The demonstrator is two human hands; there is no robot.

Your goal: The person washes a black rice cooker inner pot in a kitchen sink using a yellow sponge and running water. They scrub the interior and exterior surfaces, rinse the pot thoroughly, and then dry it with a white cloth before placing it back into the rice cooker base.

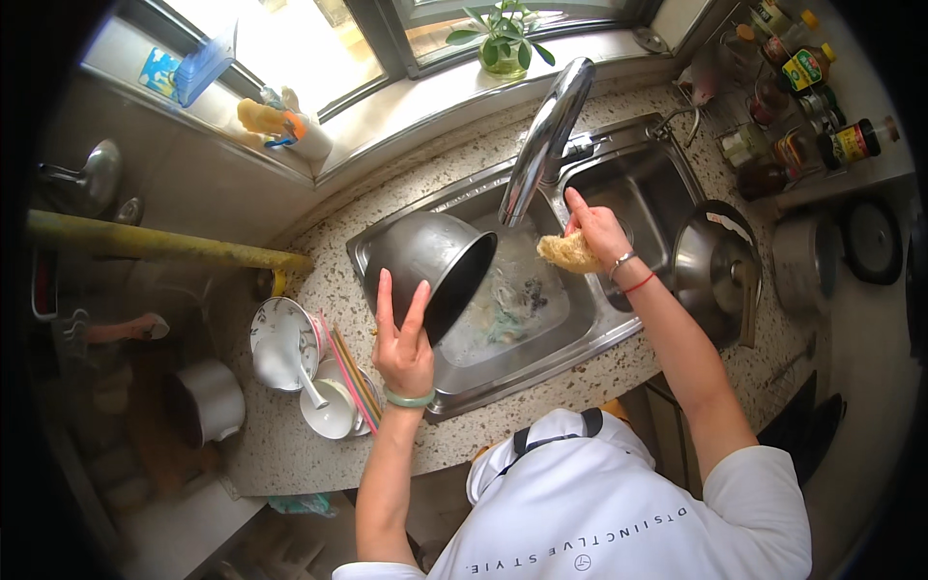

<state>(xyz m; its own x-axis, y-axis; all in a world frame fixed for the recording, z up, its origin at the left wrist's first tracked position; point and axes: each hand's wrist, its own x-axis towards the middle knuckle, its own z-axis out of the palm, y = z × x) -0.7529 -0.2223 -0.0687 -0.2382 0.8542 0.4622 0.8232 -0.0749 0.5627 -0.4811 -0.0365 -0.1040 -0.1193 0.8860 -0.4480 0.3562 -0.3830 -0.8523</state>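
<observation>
The white shirt (619, 503) fills the lower edge, closest to the lens, with both bare forearms reaching up from it over the speckled tabletop (319, 454). The left hand (401, 338) presses flat against the outside of a steel pot (430, 261), its fingers (385, 295) spread wide and straight, a green band at the wrist. The pot is tilted on its side over the left basin of the sink (503, 372), its dark mouth facing right and down toward the wet basin floor. The right hand (597, 232), with a bracelet and a red cord at the wrist, has its fingers pinching a tan sponge (570, 253) just right of the pot's mouth, under the tap (546, 135). A steel lid (710, 275) rests on the tabletop right of the sink. White bowls (290, 358) with a spoon and chopsticks lie left of the left hand. A plant (503, 39) stands on the sill, bottles (812, 106) at far right.
</observation>
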